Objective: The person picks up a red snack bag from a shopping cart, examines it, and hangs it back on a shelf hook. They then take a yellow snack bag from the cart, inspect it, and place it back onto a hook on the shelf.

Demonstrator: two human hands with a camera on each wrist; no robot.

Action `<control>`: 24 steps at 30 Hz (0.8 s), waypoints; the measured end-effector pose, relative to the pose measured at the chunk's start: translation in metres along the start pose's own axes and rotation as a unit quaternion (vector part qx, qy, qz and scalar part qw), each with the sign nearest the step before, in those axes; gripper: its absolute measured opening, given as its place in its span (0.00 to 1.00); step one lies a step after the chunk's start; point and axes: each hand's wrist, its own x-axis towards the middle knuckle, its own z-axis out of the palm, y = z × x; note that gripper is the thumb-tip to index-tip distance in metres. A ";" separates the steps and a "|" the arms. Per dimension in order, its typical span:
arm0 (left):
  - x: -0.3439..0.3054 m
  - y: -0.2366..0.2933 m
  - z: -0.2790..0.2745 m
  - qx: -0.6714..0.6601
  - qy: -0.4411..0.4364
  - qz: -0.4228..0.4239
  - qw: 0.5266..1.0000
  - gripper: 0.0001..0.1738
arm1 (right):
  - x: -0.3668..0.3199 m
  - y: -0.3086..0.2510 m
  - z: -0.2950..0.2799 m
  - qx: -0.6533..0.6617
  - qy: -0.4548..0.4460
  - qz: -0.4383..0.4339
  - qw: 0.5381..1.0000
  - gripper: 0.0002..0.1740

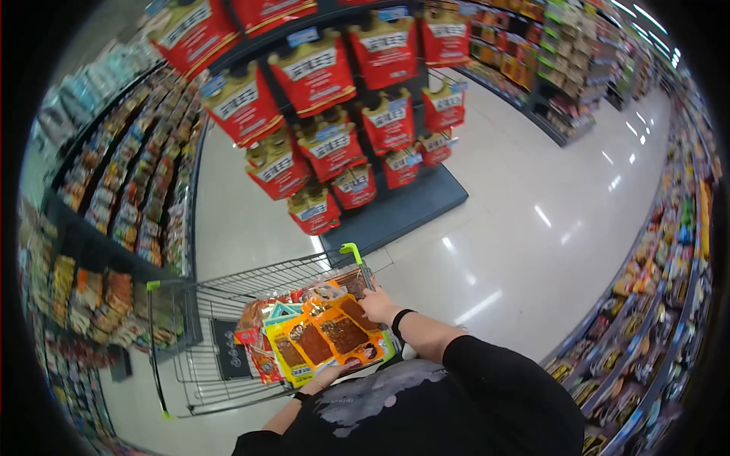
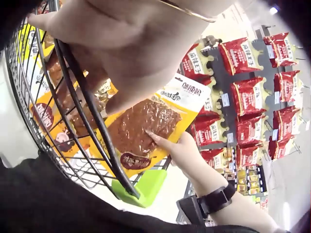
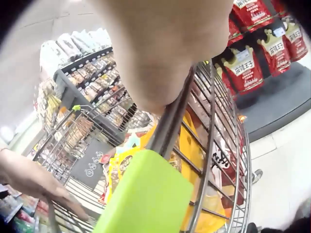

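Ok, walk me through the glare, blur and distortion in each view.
Head view: strong fisheye bending, a dark rim, ceiling-light streaks glaring on the floor; left wrist view: dark corners, small bright highlights on the yellow-edged packet; right wrist view: the right hand large and soft close to the lens, cause unclear.

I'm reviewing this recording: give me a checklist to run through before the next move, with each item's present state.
1. Right hand holding the yellow-edged packet: ok, its thumb lies on the packet's front.
2. Left hand secure: cannot tell; it is by the cart edge nearest the person, fingers partly hidden.
3. Packet pile inside the cart: ok, it lies within the wire sides.
4. Packets lying without overlap: not ok, several overlap.
5. Gap between cart and rack base: cannot tell; a cart corner overlaps the base in the head view.
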 end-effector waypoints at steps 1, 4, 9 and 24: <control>0.019 -0.016 -0.007 0.035 -0.041 0.038 0.998 0.26 | -0.004 0.007 0.001 0.003 0.003 0.009 1.000 0.15; 0.068 -0.056 -0.019 -0.084 -0.140 0.088 0.983 0.26 | -0.019 0.032 -0.005 0.002 -0.010 0.031 0.999 0.17; -0.056 0.033 -0.014 0.152 0.066 0.219 0.961 0.22 | -0.037 0.106 0.019 -0.071 0.070 0.023 0.995 0.27; -0.162 -0.085 -0.142 0.286 0.688 -0.232 0.625 0.53 | -0.213 0.196 -0.037 0.014 0.271 0.274 0.923 0.53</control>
